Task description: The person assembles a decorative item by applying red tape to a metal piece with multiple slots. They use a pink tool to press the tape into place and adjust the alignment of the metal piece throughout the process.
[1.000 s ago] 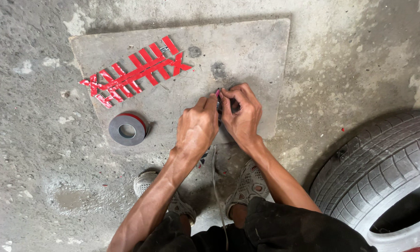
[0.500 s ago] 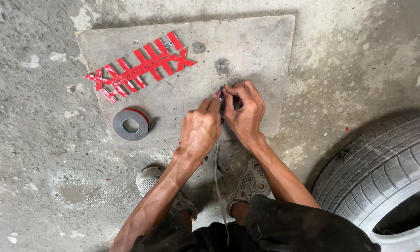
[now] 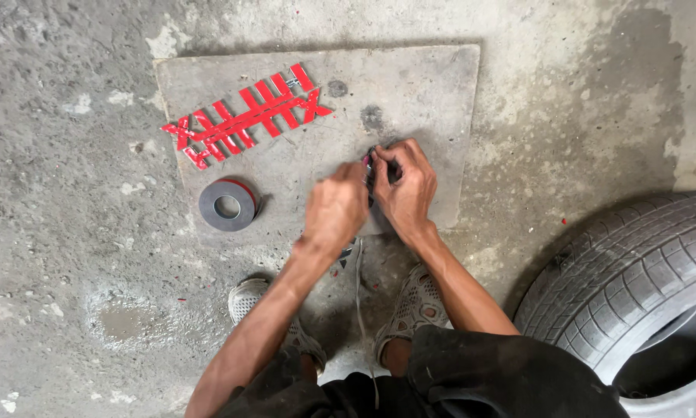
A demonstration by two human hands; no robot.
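Note:
My left hand (image 3: 335,209) and my right hand (image 3: 404,186) meet over a grey board (image 3: 425,85) lying on the concrete floor. Both pinch a small dark piece with a red edge (image 3: 370,164) between their fingertips; most of it is hidden by the fingers. A thin grey strip (image 3: 359,286) hangs down from the hands between my shoes. A pattern of red tape strips (image 3: 243,116) is stuck to the board's far left part. A roll of grey tape with a red edge (image 3: 228,204) lies flat at the board's left edge.
A car tyre (image 3: 634,286) lies on the floor at the right, close to my right arm. My two shoes (image 3: 414,306) stand at the board's near edge. Rough stained concrete (image 3: 61,232) surrounds the board.
My left hand has shifted slightly left and down while the right stays on the small piece. The view has drifted a little.

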